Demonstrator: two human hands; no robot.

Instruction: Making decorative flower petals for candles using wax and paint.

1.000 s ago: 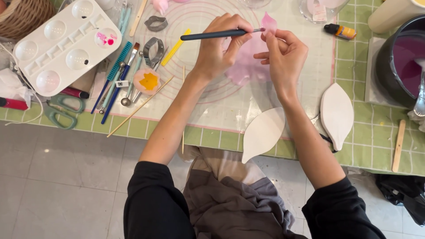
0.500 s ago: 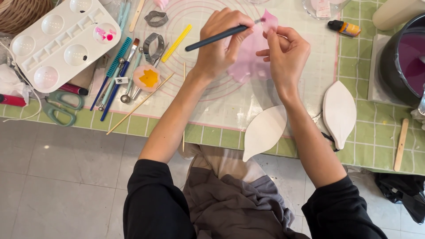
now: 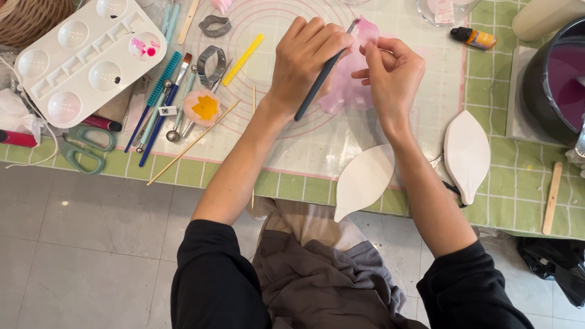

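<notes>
Head view: left hand (image 3: 308, 61) grips paintbrush (image 3: 322, 72), right hand (image 3: 390, 70) pinches pink petal (image 3: 347, 91); palette (image 3: 82, 58) wells hold pink paint.

A single head-worn camera looks steeply down, close over the green table edge (image 3: 524, 201) and lap.

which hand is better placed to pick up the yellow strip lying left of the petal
Left. The left hand is nearer the yellow strip, though it holds a brush. The right hand is farther away and pinches the pink petal.

Left hand (image 3: 308, 64) with dark brush (image 3: 320, 76); right hand (image 3: 393, 76) on pink petal (image 3: 347, 94)
</notes>
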